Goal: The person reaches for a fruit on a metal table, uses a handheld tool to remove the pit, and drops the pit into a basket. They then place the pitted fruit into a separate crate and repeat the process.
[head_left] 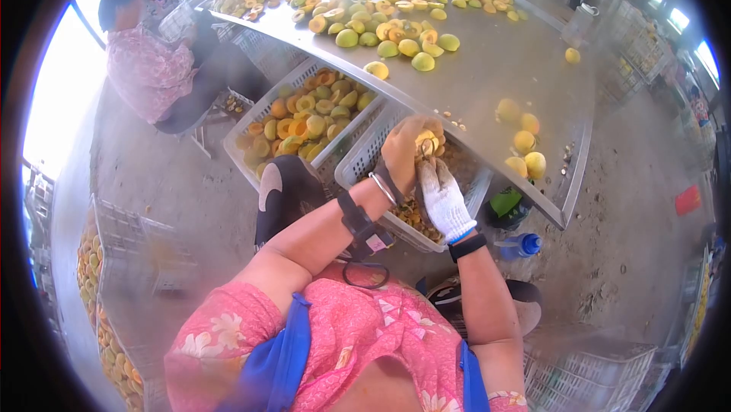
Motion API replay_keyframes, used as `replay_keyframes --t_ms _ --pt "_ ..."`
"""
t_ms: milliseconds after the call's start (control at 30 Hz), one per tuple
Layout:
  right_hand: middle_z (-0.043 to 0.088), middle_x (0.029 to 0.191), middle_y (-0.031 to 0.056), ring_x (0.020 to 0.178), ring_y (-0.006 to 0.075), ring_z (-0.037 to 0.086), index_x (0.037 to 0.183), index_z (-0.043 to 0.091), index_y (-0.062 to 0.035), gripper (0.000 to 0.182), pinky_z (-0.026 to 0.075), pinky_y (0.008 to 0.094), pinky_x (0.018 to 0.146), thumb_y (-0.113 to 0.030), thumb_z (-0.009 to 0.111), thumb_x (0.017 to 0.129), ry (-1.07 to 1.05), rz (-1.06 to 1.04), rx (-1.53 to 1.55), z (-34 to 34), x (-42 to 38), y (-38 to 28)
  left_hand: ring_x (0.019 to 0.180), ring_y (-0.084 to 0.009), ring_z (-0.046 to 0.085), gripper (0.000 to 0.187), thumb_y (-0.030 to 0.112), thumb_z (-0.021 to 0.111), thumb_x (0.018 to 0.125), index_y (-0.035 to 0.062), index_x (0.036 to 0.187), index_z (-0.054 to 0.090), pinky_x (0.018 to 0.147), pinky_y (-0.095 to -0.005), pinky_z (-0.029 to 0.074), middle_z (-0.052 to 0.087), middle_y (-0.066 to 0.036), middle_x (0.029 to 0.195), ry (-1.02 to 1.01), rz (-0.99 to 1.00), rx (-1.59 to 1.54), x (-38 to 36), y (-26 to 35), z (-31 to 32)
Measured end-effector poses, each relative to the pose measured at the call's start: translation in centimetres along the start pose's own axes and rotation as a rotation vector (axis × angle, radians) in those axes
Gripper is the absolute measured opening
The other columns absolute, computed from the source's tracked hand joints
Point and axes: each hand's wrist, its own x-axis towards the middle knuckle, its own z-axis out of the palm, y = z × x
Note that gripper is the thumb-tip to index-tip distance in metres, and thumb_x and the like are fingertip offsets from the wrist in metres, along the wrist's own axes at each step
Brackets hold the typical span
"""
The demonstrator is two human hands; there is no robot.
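Left hand (pixel 405 151) grips a yellow fruit (pixel 428 139) above a crate (pixel 368 147) of scraps (pixel 410 218), likely so bits fall inside; gloved right hand (pixel 443 197) works against it, its own grip too unclear to tell.

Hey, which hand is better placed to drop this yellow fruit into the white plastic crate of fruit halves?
Left, probably. The bare left hand holds the round yellow fruit and is nearer the white slatted plastic crate of fruit halves; the white-gloved right hand is farther across.
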Motion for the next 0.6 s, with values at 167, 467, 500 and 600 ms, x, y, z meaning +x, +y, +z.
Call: replay_keyframes --t_ms 167,467,500,600 --pt "0.064 0.106 0.017 0.097 0.0237 0.061 0.122 0.058 0.0028 0.035 0.049 0.0357 0.087 -0.027 0.051 0.105 -0.02 0.057 -0.056 0.8 -0.2 1.4 0.078 -0.0214 0.066 0.041 0.036 0.05 0.104 -0.0014 0.097 0.066 0.072 -0.0343 0.057 0.068 -0.012 0.089 -0.09 -0.04 0.251 0.5 0.9 -1.5" --pt "0.054 0.078 -0.0045 0.065 0.0062 0.049 0.11 0.06 -0.0093 0.029 0.039 0.0222 0.056 -0.037 0.053 0.106 -0.175 0.372 0.391 0.5 -0.8 -0.2 0.07 -0.0192 0.066 0.058 0.052 0.047 0.104 -0.0012 0.094 0.068 0.064 -0.0328 0.055 0.069 -0.012 0.084 -0.056 -0.2 0.119 0.1 2.0 -1.2" --pt "0.053 0.076 -0.0053 0.06 0.0047 0.046 0.109 0.059 -0.0106 0.028 0.036 0.0211 0.051 -0.038 0.053 0.105 -0.135 0.327 0.353 0.9 -0.9 -0.1 0.07 -0.019 0.065 0.057 0.05 0.047 0.104 -0.0015 0.091 0.068 0.064 -0.0316 0.054 0.069 -0.011 0.083 -0.062 -0.055 0.233 0.3 1.4 -1.5" --pt "0.048 0.07 -0.0066 0.051 0.0039 0.041 0.105 0.059 -0.0147 0.025 0.029 0.0219 0.042 -0.039 0.054 0.105 -0.165 0.405 0.518 0.9 -1.0 -0.3 0.07 -0.0182 0.064 0.056 0.045 0.046 0.105 -0.0024 0.086 0.069 0.065 -0.029 0.052 0.07 -0.01 0.081 -0.122 0.124 0.434 0.5 0.6 -1.4"
